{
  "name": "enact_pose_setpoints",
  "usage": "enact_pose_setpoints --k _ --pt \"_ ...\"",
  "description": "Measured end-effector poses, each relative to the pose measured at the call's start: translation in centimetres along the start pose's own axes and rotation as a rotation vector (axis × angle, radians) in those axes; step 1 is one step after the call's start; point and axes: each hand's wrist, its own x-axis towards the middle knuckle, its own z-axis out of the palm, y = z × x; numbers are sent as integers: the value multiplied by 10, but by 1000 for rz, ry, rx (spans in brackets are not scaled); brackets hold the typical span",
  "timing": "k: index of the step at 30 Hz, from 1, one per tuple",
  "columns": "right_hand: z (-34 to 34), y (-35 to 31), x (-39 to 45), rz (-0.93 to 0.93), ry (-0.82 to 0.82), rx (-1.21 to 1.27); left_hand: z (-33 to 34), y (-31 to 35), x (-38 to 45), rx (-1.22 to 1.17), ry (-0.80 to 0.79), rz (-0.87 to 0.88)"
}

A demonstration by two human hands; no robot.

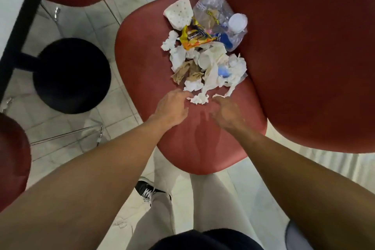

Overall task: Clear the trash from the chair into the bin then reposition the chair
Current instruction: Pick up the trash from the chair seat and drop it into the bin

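Red vinyl chair seat [146, 50] holds a loose pile of crumpled white tissues [205, 71], a yellow snack wrapper [194, 37] and a clear plastic bottle [221, 20]. Both hands, left hand [172, 107] and right hand [227, 113], hover spread at its near edge, holding nothing. Honestly, scooping it all at once could scatter scraps or roll that bottle onto the floor.

Soft, even indoor light; my right hand [228, 113] is motion-blurred, edges bend from the wide lens.
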Motion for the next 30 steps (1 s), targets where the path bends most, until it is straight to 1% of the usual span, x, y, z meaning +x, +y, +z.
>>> enact_pose_setpoints --k 2,4,6,9,10,12,15,18,20,23,26,28,30 --pt "6 11 21 2 9 19 10 6 25 38 -50 19" --pt "12 25 42 32 23 31 19 12 44 129 -140 45" --pt "15 34 61 71 -5 -14 27 17 60 256 -244 68" --pt "17 44 78 115 -68 -111 44 19 76 404 -330 136" --pt "20 48 81 121 -86 -130 50 17 78 431 -349 150" --pt "28 54 81 110 -95 -106 59 12 79 400 -371 146" --pt "35 57 70 102 -115 -84 66 7 70 286 -334 82" --pt "36 52 57 135 -107 25 65 1 56 127 -251 -78" --pt "33 44 46 147 -78 80 59 -3 46 12 -172 -147" --pt "30 28 30 131 -38 100 46 -9 28 -67 -64 -177" --pt "27 13 14 114 17 137 33 -13 8 -99 5 -182" --pt "28 1 1 70 32 170 25 -18 -8 -119 43 -183" --pt "29 -11 -13 9 24 150 19 -26 -25 -142 68 -186"
